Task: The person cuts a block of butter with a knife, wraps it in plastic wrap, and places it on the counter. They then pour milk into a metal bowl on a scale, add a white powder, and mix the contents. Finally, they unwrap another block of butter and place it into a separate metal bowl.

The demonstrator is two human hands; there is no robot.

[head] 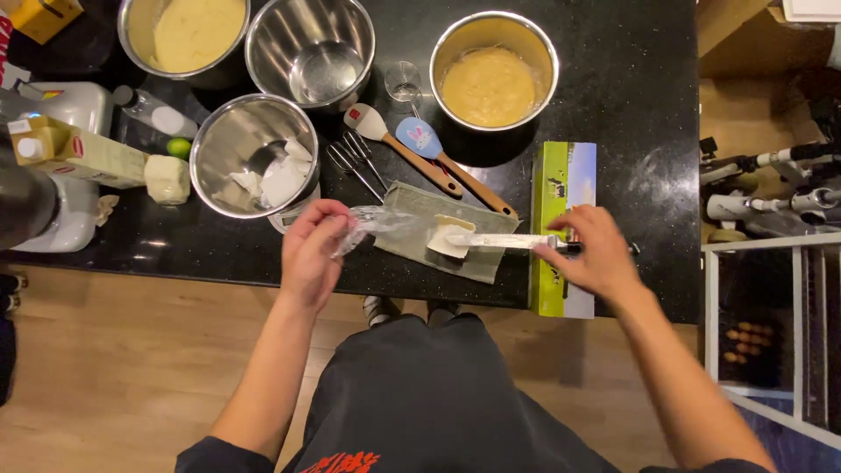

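While left hand [311, 254] pinches clear plastic wrap [372, 221], right hand [596, 252] grips knife [504, 241] w/ blade on butter piece [451, 236].

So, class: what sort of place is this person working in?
Most likely a home kitchen: steel bowls of batter on a dark counter, spatulas beside them, and a knife in the right hand cutting butter.
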